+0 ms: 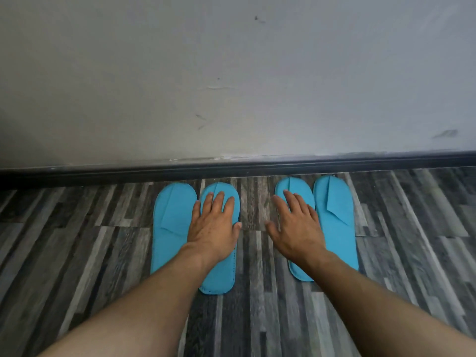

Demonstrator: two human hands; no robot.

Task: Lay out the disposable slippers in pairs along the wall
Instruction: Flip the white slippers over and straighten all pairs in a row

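Note:
Several flat blue disposable slippers lie on the floor in two pairs, toes toward the wall (pixel 231 73). The left pair is an outer slipper (pixel 171 222) and an inner slipper (pixel 221 274). My left hand (pixel 213 225) rests flat on the inner one, fingers spread. The right pair is an inner slipper (pixel 296 191) and an outer slipper (pixel 334 217). My right hand (pixel 296 225) lies flat, fingers apart, over the inner right slipper and partly over bare floor. Neither hand grips anything.
A dark skirting board (pixel 231 167) runs along the foot of the pale wall. The floor (pixel 77 253) is grey wood-pattern planks. A gap of bare floor (pixel 253 202) separates the two pairs.

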